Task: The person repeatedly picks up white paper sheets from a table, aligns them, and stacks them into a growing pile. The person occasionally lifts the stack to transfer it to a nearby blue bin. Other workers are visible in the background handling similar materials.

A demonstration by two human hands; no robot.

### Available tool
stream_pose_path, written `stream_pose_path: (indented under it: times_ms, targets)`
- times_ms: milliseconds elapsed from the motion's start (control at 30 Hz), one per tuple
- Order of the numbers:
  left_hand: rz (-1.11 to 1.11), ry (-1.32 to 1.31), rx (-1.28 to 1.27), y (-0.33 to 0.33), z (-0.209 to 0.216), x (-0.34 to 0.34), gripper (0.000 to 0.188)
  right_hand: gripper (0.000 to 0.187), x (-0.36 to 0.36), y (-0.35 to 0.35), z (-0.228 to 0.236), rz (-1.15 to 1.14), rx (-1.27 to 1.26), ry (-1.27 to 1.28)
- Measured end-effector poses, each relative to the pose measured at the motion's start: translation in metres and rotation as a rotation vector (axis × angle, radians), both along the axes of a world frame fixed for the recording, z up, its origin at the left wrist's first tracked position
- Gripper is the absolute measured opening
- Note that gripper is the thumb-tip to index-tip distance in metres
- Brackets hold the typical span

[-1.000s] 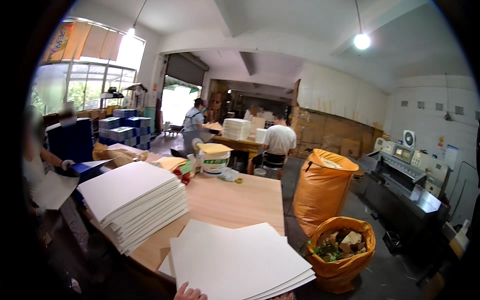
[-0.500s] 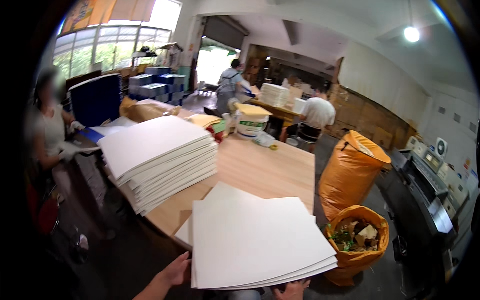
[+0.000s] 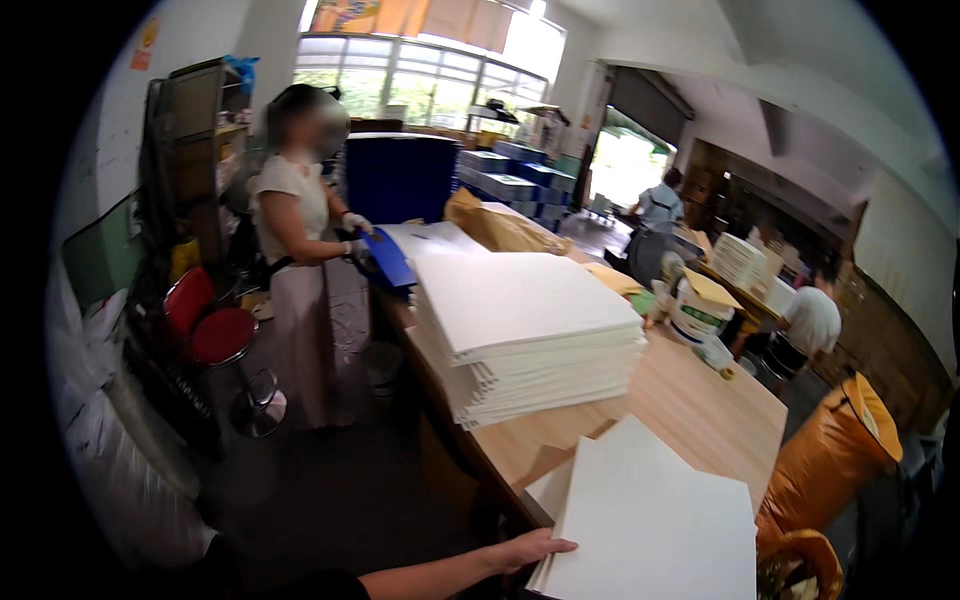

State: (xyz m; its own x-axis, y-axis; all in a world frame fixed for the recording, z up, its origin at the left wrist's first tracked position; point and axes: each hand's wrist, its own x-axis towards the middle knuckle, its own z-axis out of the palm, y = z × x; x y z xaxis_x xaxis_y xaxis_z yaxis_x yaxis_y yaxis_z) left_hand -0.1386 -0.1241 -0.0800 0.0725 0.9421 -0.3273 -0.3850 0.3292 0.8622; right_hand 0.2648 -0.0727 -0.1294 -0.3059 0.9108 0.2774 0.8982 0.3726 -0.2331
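My left hand grips the left edge of a small pile of large white board sheets, thumb on top and the other fingers hidden beneath. This pile lies over the near corner of the wooden table, with another white sheet poking out at an angle under it. My right hand is out of the picture. Beyond the pile rises a tall stack of the same white sheets, its layers slightly uneven at the edges.
Across the table, a co-worker in gloves handles a blue board. A white bucket stands on the far side. Orange sacks flank the table on the right. A red stool is at left.
My view has swung left, so the table and stacks sit further right in the picture. My right hand has left view. The left hand now grips the sheets' edge with its thumb on top.
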Motion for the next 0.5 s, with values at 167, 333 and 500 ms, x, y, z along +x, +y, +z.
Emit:
stream_pose_path:
  times_ms: [167,333,500]
  targets:
    - [-0.014,-0.031,0.059,0.005,-0.017,0.006,0.051,0.077,0.003,0.004,-0.005,-0.038,-0.029,-0.075]
    - [-0.012,-0.102,0.059,0.009,-0.026,0.004,0.054,0.075,-0.010,0.000,0.017,0.055,0.013,-0.003]
    - [0.155,-0.068,0.212,0.007,-0.028,0.021,0.049,0.076,-0.022,-0.012,0.042,0.055,0.082,-0.010]
